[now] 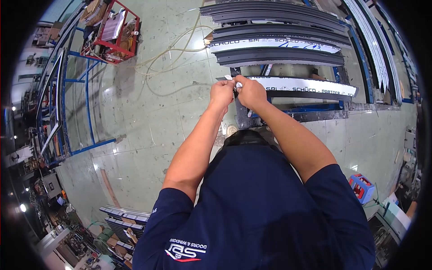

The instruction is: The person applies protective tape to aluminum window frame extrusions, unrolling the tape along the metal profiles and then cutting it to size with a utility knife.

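Note:
My left hand point(221, 95) and my right hand point(252, 93) meet at the left end of the nearest window profile point(310, 87). This dark profile has a white printed protective film on its face. Both hands are closed, thumbs and forefingers pinched together around a small crumpled white piece point(228, 77) that looks like film or tape. I cannot tell whether this piece is still joined to the profile. My right fingers overlap the profile's end, while my left hand is just off it, over the floor.
Several more dark profiles point(279, 56) lie in rows behind, on a rack with a blue and dark frame point(306, 109). Long white-faced profiles point(371, 40) stand at the right. A red cart point(130, 45), a pale hose point(166, 54), a blue frame point(87, 99) and a blue-red stool point(362, 188) surround me.

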The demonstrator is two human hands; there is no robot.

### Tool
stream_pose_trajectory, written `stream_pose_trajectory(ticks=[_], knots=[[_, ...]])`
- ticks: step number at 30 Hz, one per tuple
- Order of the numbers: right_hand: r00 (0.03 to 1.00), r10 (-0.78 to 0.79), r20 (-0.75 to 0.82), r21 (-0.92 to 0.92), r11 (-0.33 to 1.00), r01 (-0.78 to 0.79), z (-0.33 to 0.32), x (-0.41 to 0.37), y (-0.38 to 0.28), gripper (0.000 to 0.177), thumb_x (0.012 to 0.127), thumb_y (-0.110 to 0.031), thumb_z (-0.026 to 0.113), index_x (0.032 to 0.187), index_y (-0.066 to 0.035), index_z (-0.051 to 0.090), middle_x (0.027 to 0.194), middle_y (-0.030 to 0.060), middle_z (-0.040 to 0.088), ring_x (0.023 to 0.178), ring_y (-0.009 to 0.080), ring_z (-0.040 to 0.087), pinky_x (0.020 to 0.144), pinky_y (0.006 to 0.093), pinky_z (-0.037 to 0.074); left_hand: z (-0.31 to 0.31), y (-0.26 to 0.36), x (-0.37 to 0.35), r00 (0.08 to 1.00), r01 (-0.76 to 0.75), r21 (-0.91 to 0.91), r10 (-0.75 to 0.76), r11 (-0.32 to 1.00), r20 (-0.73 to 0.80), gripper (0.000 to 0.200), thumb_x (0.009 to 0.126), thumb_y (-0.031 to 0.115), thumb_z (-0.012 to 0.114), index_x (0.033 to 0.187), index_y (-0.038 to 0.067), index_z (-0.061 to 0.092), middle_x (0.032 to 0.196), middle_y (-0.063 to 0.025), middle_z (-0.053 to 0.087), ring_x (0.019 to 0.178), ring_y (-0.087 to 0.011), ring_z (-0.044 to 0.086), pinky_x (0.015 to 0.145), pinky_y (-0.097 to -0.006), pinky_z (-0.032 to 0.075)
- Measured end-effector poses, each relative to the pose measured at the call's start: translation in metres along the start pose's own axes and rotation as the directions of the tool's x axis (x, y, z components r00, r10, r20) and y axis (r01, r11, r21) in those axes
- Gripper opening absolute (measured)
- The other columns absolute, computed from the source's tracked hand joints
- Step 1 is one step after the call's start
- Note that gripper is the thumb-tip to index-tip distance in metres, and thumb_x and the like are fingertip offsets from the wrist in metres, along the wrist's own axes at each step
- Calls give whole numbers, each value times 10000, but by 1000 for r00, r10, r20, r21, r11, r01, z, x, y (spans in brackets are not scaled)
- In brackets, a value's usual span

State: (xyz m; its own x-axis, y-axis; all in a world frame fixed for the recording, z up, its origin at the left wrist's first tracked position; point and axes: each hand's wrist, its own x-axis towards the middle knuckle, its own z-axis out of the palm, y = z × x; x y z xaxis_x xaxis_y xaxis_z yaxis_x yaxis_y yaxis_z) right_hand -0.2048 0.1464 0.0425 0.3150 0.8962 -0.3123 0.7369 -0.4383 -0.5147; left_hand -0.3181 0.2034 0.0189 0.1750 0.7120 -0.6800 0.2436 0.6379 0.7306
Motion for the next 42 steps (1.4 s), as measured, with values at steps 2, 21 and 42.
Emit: stream_pose_trajectory(ticks=[2, 21, 42], knots=[[1000, -7, -7, -38, 999, 7, 2, -1, 1, 248, 898, -192, 621, 1141, -240, 646, 941, 137, 717, 931, 356, 686, 769, 481, 536, -1, -1, -4, 952, -300, 144, 306, 943, -20, 223, 895, 245, 718, 960, 37, 671, 721, -23, 618, 578, -138, 548, 506, -321, 453], [1000, -3, 11, -20, 1000, 3, -5, -3, -2, 369, 867, -166, 667, 1223, -264, 674, 1048, 152, 719, 983, 365, 673, 849, 464, 525, -6, -21, -12, 866, -361, 706, 501, 610, 10, 201, 878, 283, 661, 924, 88, 653, 805, -159, 695, 799, -356, 680, 711, -469, 517], [999, 25, -25, 48, 999, -24, 3, -12, 11, 430, 900, -144, 633, 1292, -320, 651, 1073, 129, 720, 975, 338, 683, 839, 441, 542, -13, -18, -9, 916, -353, 600, 396, 718, 65, 204, 883, 264, 642, 938, 68, 655, 880, -179, 709, 874, -372, 681, 781, -472, 520]])
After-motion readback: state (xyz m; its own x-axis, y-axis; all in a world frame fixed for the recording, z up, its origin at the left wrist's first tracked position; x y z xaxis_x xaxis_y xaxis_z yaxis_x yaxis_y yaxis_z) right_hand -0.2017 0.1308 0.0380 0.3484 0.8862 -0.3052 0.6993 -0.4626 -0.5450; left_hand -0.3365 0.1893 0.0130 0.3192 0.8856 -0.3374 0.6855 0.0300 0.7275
